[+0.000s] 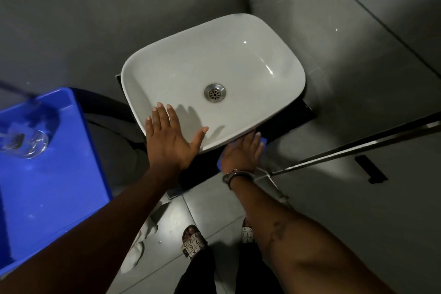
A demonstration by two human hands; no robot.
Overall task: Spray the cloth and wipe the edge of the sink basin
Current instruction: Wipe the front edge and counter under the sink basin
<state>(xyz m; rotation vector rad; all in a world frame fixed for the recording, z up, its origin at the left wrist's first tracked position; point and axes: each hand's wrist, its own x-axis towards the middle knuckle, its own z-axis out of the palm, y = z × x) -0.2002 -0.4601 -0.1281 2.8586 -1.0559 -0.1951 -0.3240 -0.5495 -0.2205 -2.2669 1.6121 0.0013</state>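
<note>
A white rectangular sink basin [269, 38] with a metal drain [214, 92] sits on a dark counter in the middle of the view. My left hand [170, 137] lies flat on the basin's near left rim, fingers spread and holding nothing. My right hand [242, 151] presses a blue cloth [263, 143] against the outside of the basin's near edge; only small bits of the cloth show around the hand. A clear spray bottle [22, 142] lies blurred on the blue surface at the left.
A blue plastic tray or bin lid [55, 188] fills the lower left. Grey tiled walls surround the basin. A metal rail [358, 150] runs along the right. My feet in patterned slippers [192, 243] stand on the tiled floor below.
</note>
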